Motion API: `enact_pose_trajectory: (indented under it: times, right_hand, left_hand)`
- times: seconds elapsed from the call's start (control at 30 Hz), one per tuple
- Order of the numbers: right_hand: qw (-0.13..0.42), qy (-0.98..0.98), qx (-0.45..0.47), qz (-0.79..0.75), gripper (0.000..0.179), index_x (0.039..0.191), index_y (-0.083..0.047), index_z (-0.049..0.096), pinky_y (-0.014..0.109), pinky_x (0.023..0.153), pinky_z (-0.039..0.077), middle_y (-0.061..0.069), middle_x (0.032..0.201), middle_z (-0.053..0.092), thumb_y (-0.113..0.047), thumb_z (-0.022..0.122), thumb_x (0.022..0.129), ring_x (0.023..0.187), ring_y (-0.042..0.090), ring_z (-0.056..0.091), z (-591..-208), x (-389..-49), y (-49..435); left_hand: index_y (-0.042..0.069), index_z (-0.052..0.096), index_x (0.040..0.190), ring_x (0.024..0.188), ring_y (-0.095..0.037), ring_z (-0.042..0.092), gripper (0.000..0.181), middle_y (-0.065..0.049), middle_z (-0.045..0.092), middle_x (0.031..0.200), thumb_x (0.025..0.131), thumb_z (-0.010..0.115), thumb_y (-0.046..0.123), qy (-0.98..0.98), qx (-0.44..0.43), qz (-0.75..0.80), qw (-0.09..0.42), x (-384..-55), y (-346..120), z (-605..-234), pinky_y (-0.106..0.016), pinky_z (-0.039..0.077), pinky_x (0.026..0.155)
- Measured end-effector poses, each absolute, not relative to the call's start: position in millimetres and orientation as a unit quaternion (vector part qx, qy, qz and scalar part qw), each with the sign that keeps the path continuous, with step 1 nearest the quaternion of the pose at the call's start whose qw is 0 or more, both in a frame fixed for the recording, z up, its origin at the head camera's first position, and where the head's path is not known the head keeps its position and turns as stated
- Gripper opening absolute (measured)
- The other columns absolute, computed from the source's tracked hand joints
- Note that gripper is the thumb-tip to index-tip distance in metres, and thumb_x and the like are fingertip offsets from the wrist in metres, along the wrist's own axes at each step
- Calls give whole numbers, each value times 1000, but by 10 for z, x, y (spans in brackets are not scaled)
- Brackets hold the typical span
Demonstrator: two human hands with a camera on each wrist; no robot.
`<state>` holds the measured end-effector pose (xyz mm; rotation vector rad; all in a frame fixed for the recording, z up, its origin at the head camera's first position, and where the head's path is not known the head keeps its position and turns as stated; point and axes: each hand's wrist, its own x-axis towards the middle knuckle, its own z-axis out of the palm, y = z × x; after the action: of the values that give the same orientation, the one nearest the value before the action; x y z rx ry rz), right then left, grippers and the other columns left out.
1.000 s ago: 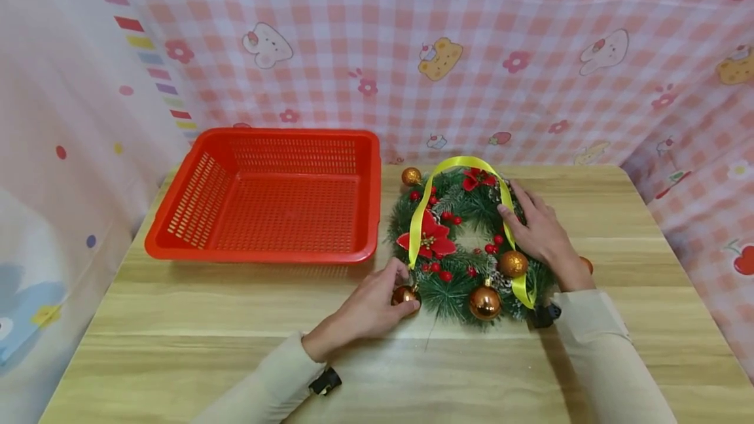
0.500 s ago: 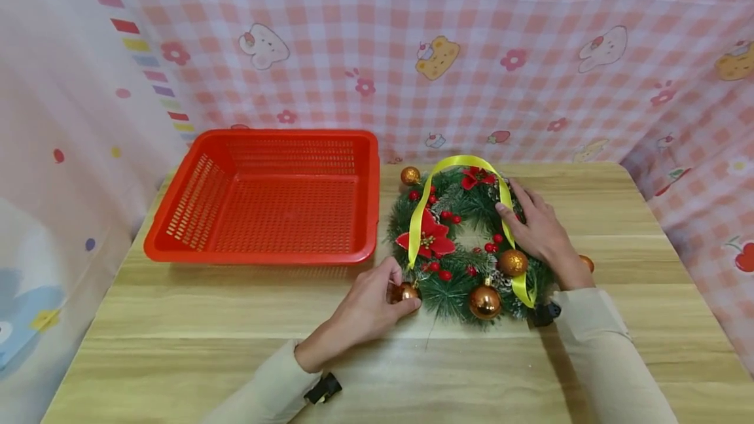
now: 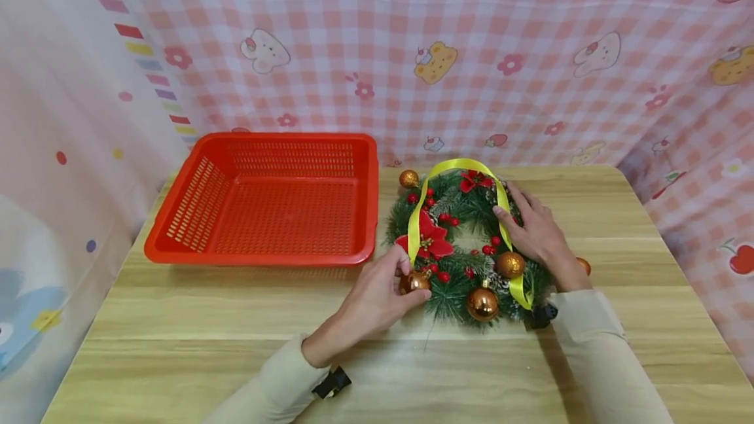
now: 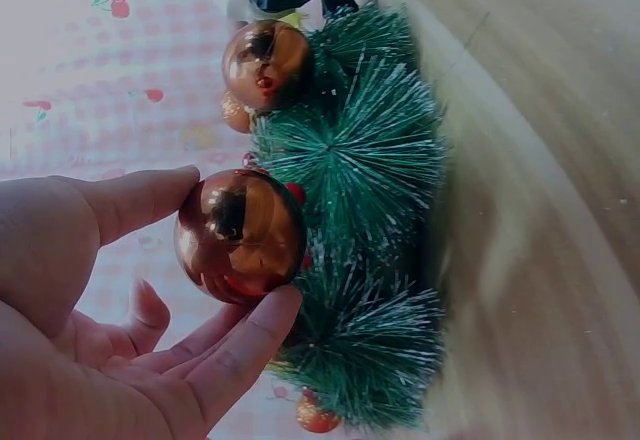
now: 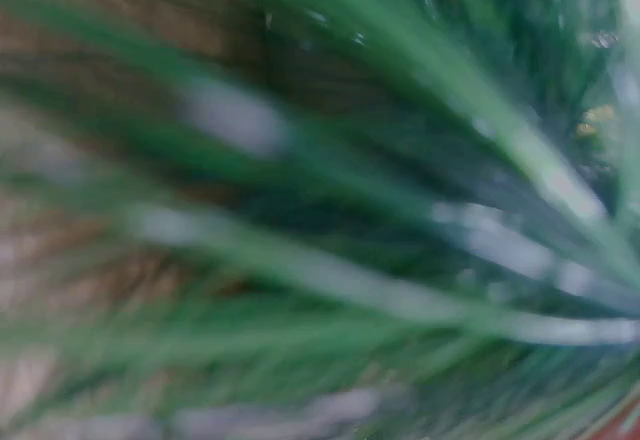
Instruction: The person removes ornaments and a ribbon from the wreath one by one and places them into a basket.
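A green Christmas wreath [image 3: 450, 303] with red flowers, berries and baubles lies on the table. My left hand [image 3: 377, 290] pinches a shiny copper bauble [image 4: 240, 235] at its near left edge, thumb and fingertips on opposite sides. A second copper bauble [image 3: 483, 304] hangs at the front. My right hand [image 3: 536, 231] holds the wreath's right side, thumb on top and fingers toward the outer edge; some fingertips are hidden. A yellow ribbon [image 3: 462, 163] arches over the wreath. Only blurred green needles [image 5: 330, 260] fill the right wrist view.
A red plastic basket [image 3: 288, 258] with slotted walls stands left of the wreath on the wooden table [image 3: 224, 319]. Glittery orange baubles [image 3: 510, 265] sit on the wreath. A pink checked cloth [image 3: 330, 84] hangs behind the table.
My left hand has moved slightly right and up with the copper bauble, bringing it closer onto the wreath. The right hand stays in place on the wreath.
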<state>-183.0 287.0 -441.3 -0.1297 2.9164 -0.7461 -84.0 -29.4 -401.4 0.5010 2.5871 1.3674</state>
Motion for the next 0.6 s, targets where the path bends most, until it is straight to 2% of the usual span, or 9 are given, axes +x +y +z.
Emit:
enact_pose_trajectory:
  times: [0.37, 0.47, 0.6]
  right_hand:
    - [63, 965, -44, -249, 74, 160, -24, -1, 77, 104, 16, 33, 159, 11, -60, 27, 102, 140, 62, 12, -4441, -1820, 2881]
    - [63, 965, -42, -250, 74, 160, -24, -1, 77, 105, 15, 33, 159, 11, -60, 27, 102, 140, 62, 12, -4439, -1820, 2877]
    - [60, 966, -43, -249, 74, 160, -24, -1, 77, 106, 14, 33, 159, 11, -60, 27, 102, 140, 62, 11, -4428, -1830, 2872]
  left_hand:
    - [14, 50, 100, 63, -11, 44, 36, 0, 54, 81, 83, 81, 22, 872, 183, 452, 44, -892, -237, -3953, -22, 36, 59]
    - [14, 52, 103, 72, -14, 51, 35, 1, 59, 86, 84, 80, 21, 870, 185, 455, 31, -912, -222, -3935, -24, 40, 65]
    - [13, 53, 107, 92, -15, 60, 36, 0, 66, 101, 84, 80, 18, 863, 184, 471, 24, -930, -221, -3913, -27, 48, 76]
